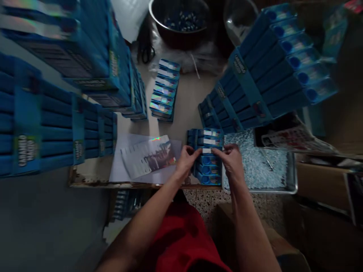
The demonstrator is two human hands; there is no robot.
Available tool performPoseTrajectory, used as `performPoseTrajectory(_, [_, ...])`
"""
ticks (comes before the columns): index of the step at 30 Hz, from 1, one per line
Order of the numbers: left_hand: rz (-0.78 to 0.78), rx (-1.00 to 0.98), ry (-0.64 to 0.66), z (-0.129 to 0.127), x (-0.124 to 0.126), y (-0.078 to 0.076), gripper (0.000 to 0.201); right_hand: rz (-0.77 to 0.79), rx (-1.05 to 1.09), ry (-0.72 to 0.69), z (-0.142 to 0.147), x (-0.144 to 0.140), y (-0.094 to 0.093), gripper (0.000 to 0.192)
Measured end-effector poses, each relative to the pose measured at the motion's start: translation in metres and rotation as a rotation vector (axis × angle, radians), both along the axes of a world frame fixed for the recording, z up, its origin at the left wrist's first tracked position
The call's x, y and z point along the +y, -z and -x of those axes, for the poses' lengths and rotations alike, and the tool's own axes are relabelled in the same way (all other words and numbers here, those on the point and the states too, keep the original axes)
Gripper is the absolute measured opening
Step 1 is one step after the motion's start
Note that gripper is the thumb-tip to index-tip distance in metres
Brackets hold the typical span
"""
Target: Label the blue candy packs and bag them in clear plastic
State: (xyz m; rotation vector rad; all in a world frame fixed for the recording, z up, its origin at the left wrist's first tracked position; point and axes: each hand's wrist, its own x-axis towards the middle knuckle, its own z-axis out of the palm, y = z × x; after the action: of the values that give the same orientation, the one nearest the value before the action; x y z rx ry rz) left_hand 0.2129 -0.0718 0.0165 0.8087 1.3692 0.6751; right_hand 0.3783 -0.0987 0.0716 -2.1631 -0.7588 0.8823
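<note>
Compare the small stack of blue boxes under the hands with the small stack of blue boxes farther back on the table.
The near stack of small blue boxes is touched by both the left hand and the right hand; the far stack of small blue boxes lies untouched. The near stack sits at the table's front edge beside a metal tray of pale pellets; the far one sits mid-table, nearer a dark metal bowl. Both show blue faces with pale labels.

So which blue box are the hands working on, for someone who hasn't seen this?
Find the metal tray of pale pellets at the table's near edge. Just left of it sits a short stack of blue boxes. The left hand and right hand pinch the one with a white end flap.
</note>
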Motion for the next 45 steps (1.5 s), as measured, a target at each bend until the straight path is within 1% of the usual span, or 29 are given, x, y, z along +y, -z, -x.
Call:
performPoseTrajectory(1, [-0.024,0.029,0.010,0.004,0.001,0.003,0.033,-0.006,0.092,0.008,-0.001,-0.002,0.001,0.066])
performPoseTrajectory(2, [-0.061,0.081,0.039,0.014,0.006,0.006,0.031,-0.011,0.143,0.018,0.000,-0.004,-0.001,0.067])
performPoseTrajectory(3, [-0.113,0.176,0.070,0.030,0.013,0.009,0.028,-0.020,0.138,0.028,0.003,-0.006,-0.007,0.067])
performPoseTrajectory(4, [-0.174,0.311,0.099,0.051,0.022,0.013,0.025,-0.041,0.070,0.042,0.008,-0.008,-0.016,0.065])
performPoseTrajectory(5, [-0.228,0.492,0.119,0.076,0.032,0.018,0.022,-0.084,-0.051,0.057,0.016,-0.010,-0.027,0.060])
performPoseTrajectory(6, [-0.316,0.688,0.129,0.103,0.044,0.024,0.023,-0.152,-0.198,0.065,0.026,-0.013,-0.039,0.054])
performPoseTrajectory(7, [-0.380,0.863,0.160,0.131,0.056,0.031,0.030,-0.237,-0.336,0.054,0.039,-0.015,-0.049,0.045])
performPoseTrajectory(8, [-0.373,1.008,0.238,0.156,0.066,0.039,0.036,-0.320,-0.429,0.012,0.055,-0.017,-0.057,0.036])
performPoseTrajectory(9, [-0.330,1.075,0.339,0.179,0.076,0.047,0.039,-0.385,-0.457,-0.073,0.072,-0.017,-0.059,0.026])
performPoseTrajectory(10, [-0.287,1.077,0.444,0.196,0.084,0.054,0.037,-0.425,-0.431,-0.192,0.091,-0.016,-0.056,0.016])
performPoseTrajectory(11, [-0.240,1.040,0.538,0.209,0.090,0.062,0.035,-0.430,-0.378,-0.331,0.109,-0.012,-0.047,0.008])
performPoseTrajectory(12, [-0.212,0.979,0.608,0.217,0.094,0.067,0.031,-0.410,-0.323,-0.478,0.127,-0.007,-0.033,0.008])
performPoseTrajectory(13, [-0.206,0.916,0.653,0.221,0.096,0.072,0.028,-0.384,-0.306,-0.596,0.144,0.001,-0.015,0.013])
performPoseTrajectory(15, [-0.239,0.822,0.683,0.221,0.097,0.076,0.027,-0.292,-0.369,-0.699,0.170,0.021,0.026,0.027])
performPoseTrajectory(17, [-0.290,0.767,0.688,0.218,0.094,0.073,0.030,-0.184,-0.463,-0.822,0.187,0.042,0.063,0.039])
performPoseTrajectory(18, [-0.305,0.729,0.685,0.216,0.093,0.070,0.031,-0.150,-0.501,-0.893,0.192,0.051,0.078,0.042])
performPoseTrajectory(20, [-0.305,0.614,0.663,0.216,0.091,0.063,0.032,-0.110,-0.557,-1.024,0.199,0.062,0.099,0.042])
performPoseTrajectory(22, [-0.278,0.490,0.637,0.220,0.090,0.058,0.035,-0.082,-0.601,-1.100,0.203,0.065,0.110,0.041])
performPoseTrajectory(25, [-0.213,0.386,0.623,0.228,0.087,0.056,0.038,-0.077,-0.650,-1.150,0.208,0.052,0.120,0.045])
performPoseTrajectory(30, [-0.102,0.297,0.639,0.241,0.074,0.060,0.042,-0.078,-0.649,-1.207,0.215,0.014,0.132,0.052])
performPoseTrajectory(34, [-0.087,0.300,0.680,0.248,0.070,0.060,0.042,-0.094,-0.586,-1.205,0.215,-0.005,0.132,0.057])
performPoseTrajectory(36, [-0.112,0.325,0.711,0.250,0.072,0.060,0.040,-0.106,-0.574,-1.160,0.215,-0.006,0.128,0.057])
performPoseTrajectory(39, [-0.164,0.390,0.744,0.251,0.074,0.062,0.037,-0.110,-0.585,-1.107,0.216,0.001,0.123,0.055])
performPoseTrajectory(43, [-0.192,0.469,0.749,0.251,0.076,0.064,0.034,-0.107,-0.610,-1.146,0.224,0.014,0.124,0.048])
performPoseTrajectory(45, [-0.199,0.498,0.739,0.251,0.075,0.065,0.033,-0.115,-0.626,-1.177,0.227,0.015,0.127,0.047])
